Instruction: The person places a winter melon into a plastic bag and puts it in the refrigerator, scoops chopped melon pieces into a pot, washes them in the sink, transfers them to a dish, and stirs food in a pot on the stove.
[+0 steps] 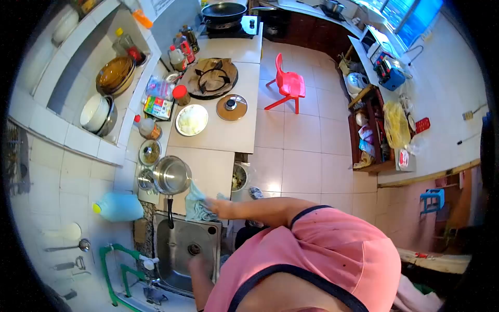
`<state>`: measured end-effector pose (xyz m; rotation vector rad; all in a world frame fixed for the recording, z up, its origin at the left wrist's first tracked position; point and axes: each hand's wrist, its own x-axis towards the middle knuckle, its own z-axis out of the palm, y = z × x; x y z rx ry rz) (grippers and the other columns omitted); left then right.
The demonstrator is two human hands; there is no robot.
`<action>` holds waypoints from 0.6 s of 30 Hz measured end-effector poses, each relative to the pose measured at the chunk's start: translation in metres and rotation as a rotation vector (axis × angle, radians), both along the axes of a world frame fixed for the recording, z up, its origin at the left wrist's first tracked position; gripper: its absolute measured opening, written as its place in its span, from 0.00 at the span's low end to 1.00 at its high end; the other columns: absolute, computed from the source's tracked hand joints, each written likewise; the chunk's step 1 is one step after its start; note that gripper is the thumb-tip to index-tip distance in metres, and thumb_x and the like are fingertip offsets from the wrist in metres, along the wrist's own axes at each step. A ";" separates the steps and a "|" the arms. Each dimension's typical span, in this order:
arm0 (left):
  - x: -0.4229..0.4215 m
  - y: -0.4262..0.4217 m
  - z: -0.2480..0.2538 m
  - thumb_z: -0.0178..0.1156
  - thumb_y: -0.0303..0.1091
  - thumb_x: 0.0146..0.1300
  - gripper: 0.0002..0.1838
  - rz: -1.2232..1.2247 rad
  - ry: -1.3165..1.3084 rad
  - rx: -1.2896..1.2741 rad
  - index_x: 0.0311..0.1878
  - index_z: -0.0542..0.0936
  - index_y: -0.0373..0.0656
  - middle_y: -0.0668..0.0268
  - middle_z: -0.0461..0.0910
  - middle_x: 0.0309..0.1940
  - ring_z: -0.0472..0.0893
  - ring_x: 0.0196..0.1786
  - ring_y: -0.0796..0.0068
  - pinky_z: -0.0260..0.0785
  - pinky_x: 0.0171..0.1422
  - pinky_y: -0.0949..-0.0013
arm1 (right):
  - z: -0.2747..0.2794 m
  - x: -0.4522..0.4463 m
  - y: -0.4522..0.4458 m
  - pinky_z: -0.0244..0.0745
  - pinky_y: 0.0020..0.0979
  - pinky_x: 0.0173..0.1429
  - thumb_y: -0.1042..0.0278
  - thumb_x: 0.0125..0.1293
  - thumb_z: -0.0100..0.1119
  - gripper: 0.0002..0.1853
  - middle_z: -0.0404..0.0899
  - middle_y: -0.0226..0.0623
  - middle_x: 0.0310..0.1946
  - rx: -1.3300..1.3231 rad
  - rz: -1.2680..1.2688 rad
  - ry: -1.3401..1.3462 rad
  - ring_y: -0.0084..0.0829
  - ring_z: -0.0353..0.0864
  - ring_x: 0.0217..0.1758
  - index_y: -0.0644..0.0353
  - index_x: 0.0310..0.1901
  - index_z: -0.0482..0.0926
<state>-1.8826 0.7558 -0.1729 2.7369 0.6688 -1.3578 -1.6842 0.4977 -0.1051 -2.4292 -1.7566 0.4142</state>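
Note:
A light blue cloth (197, 203) lies bunched at the counter's edge beside the sink, and my right hand (221, 208) is closed on it. My left hand (196, 264) hangs over the steel sink (176, 244), smeared by motion, so its fingers cannot be made out. A steel saucepan (172, 175) stands on the counter just left of the cloth, its black handle reaching over the sink's rim. Beyond it are a glass-lidded bowl (149, 152) and a white bowl of pale food (192, 120).
A blue jug (119, 207) stands left of the sink, near green pipes (106, 270). Farther along the counter are a round lid (232, 107), a red-capped jar (181, 94) and a pan (223, 10) on the stove. A bin (239, 177) and red chair (288, 86) are on the floor.

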 end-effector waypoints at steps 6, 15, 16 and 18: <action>0.034 -0.055 0.019 0.53 0.48 0.59 0.29 0.596 -0.685 -0.469 0.59 0.67 0.39 0.48 0.74 0.50 0.74 0.52 0.52 0.66 0.54 0.57 | -0.047 0.014 -0.169 0.71 0.40 0.51 0.60 0.58 0.54 0.18 0.79 0.45 0.42 0.308 -0.818 0.656 0.45 0.77 0.46 0.54 0.50 0.76; 0.218 -0.219 0.089 0.55 0.48 0.57 0.30 -0.273 -0.303 -0.496 0.59 0.67 0.39 0.46 0.73 0.50 0.73 0.53 0.49 0.64 0.57 0.55 | -0.109 -0.032 -0.438 0.72 0.40 0.49 0.56 0.54 0.56 0.19 0.80 0.49 0.38 -0.027 -1.394 0.542 0.46 0.78 0.44 0.59 0.43 0.79; 0.244 -0.242 0.100 0.55 0.48 0.57 0.30 -0.316 -0.333 -0.512 0.59 0.67 0.39 0.46 0.73 0.50 0.73 0.53 0.49 0.63 0.57 0.55 | -0.115 -0.037 -0.458 0.72 0.40 0.49 0.56 0.54 0.56 0.19 0.80 0.48 0.38 -0.023 -1.485 0.526 0.46 0.78 0.44 0.59 0.44 0.79; 0.286 -0.288 0.101 0.55 0.48 0.57 0.30 -0.365 -0.358 -0.505 0.59 0.67 0.40 0.46 0.73 0.50 0.73 0.53 0.49 0.64 0.57 0.55 | -0.111 -0.042 -0.495 0.72 0.40 0.49 0.56 0.54 0.56 0.20 0.80 0.48 0.38 -0.016 -1.609 0.533 0.45 0.79 0.43 0.59 0.45 0.78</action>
